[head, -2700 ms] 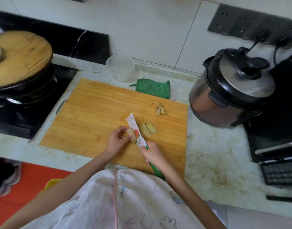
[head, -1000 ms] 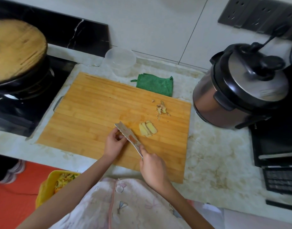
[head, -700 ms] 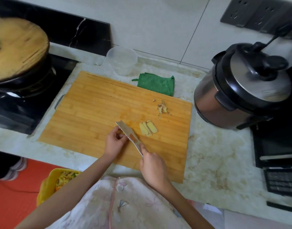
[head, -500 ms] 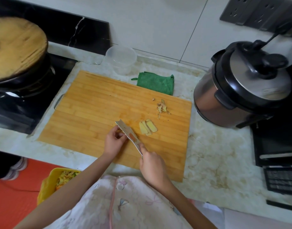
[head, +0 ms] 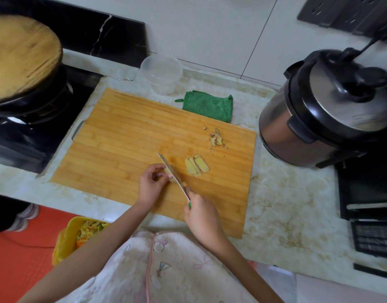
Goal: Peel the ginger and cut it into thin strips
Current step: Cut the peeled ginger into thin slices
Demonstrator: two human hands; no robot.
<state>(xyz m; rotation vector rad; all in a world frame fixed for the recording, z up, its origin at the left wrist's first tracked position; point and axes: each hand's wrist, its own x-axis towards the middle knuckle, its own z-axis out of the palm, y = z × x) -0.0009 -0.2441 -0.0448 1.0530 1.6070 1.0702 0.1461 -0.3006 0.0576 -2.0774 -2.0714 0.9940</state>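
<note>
Three pale ginger slices sit aside on the bamboo cutting board; my left hand pinches the ginger stub steady while my right hand grips the green-handled knife.

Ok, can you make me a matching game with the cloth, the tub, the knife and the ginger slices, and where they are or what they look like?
1 cloth
2 tub
3 knife
4 ginger slices

A held in the right hand
B see-through
C folded on the counter
D lying on the cutting board

Pairs: 1-C, 2-B, 3-A, 4-D
</note>
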